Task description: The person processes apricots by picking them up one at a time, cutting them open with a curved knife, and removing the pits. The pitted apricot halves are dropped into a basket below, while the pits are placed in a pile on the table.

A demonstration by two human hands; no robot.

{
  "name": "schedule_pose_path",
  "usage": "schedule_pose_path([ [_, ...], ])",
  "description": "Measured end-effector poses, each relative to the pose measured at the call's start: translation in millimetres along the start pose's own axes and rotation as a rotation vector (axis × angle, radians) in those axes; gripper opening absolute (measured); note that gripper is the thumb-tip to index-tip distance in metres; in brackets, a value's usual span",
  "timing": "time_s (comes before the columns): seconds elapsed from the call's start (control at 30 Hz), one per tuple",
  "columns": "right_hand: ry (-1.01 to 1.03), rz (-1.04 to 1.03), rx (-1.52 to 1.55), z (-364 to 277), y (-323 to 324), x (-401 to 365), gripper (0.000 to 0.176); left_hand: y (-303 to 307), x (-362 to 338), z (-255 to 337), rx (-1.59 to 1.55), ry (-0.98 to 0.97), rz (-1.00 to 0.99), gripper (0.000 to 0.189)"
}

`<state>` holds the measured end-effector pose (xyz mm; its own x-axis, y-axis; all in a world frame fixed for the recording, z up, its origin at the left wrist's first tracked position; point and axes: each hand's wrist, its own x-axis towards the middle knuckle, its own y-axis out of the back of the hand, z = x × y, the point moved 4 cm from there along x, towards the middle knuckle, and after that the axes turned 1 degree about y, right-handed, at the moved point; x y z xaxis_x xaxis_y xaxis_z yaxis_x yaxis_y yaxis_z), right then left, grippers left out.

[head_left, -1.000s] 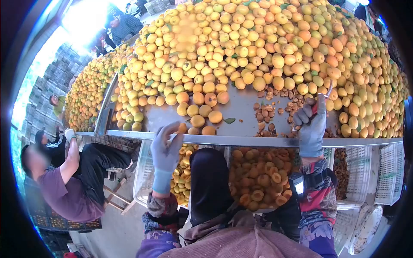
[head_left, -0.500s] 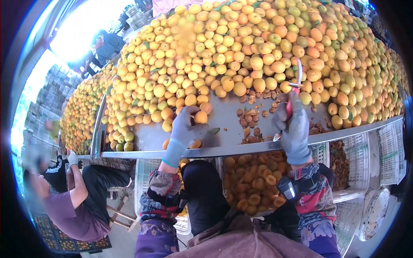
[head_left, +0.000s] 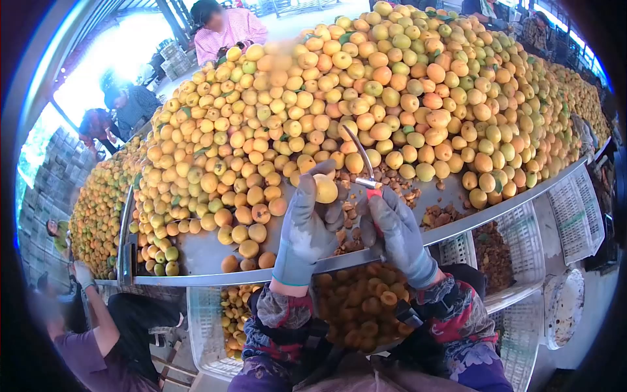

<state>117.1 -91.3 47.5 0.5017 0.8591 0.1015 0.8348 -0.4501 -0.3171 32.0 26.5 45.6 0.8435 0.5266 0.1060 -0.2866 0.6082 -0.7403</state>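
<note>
My left hand [head_left: 302, 228], in a grey glove, is closed around one yellow-orange apricot [head_left: 326, 189], which shows at the fingertips. Beside it, my right hand [head_left: 401, 234], gloved too, grips a small curved knife [head_left: 361, 155] by its red handle. The knife's blade points up and away, and a metal collar joins it to the handle. Blade and apricot are close together but apart. Loose brown apricot pits [head_left: 349, 243] lie on the metal table [head_left: 199, 251] around and behind my hands. A large heap of whole apricots [head_left: 385, 91] rises just beyond.
Below the table edge is a container of halved apricots [head_left: 366, 304]. A white crate [head_left: 202, 326] with apricots stands left; another crate [head_left: 522, 238] with pits stands right. One person [head_left: 98, 336] sits at the left, another [head_left: 228, 29] is across the heap.
My left hand has lifted an apricot and moved right. My right hand has brought the knife left, close to it. The view has shifted, bringing a person across the heap into sight.
</note>
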Motion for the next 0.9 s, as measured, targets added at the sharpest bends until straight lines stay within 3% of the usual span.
schedule_pose_path([
  [0.1,-0.021,-0.003,-0.011,-3.1,-1.7,0.0,0.034,0.7,0.9,0.0,-0.029,0.033,0.006,0.052],
  [0.2,-0.017,-0.036,-0.025,-2.3,-2.5,1.1,0.035,-4.2,-4.3,6.6,-0.13,0.064,-0.114,0.048],
  [0.37,0.024,-0.11,-0.09,-8.9,-6.3,-3.0,0.038,-12.7,-12.7,13.5,0.003,0.006,-0.202,0.051],
  [0.5,0.011,-0.18,-0.134,-10.6,-10.7,-9.4,0.038,-1.6,-11.6,15.1,0.162,-0.088,-0.171,0.057],
  [0.57,0.116,-0.173,-0.228,-11.9,-13.5,-9.6,0.037,-6.1,-12.1,20.3,0.235,-0.16,-0.092,0.059],
  [0.8,0.055,-0.181,-0.274,1.2,-10.7,-7.1,0.034,-2.0,-12.4,22.0,0.309,-0.122,-0.097,0.064],
  [0.9,0.141,-0.176,-0.305,-0.8,-11.1,-7.5,0.034,-3.8,-13.0,22.0,0.296,-0.138,-0.092,0.064],
])
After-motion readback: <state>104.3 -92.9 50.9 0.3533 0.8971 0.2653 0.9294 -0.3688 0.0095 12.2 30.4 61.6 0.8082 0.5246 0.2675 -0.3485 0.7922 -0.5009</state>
